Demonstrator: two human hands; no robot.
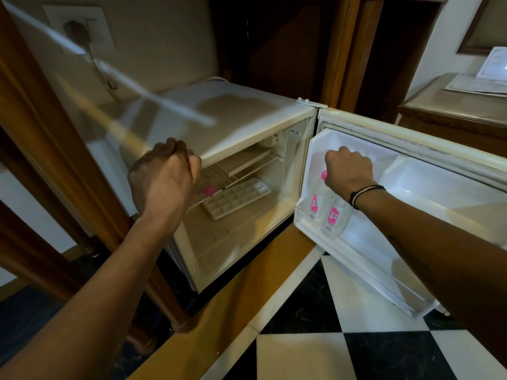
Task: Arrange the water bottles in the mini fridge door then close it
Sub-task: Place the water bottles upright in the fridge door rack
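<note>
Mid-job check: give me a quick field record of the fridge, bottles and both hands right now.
fridge door: white mini fridge door, swung open to the right
bottles in door: two clear plastic water bottles with pink labels, upright side by side in the door shelf
right hand: closed over the top of the nearer bottle
left hand: fisted at the front edge of the fridge top, contents hidden
inside fridge: white ice cube tray on the wire shelf; pink cap visible behind the left hand
</note>
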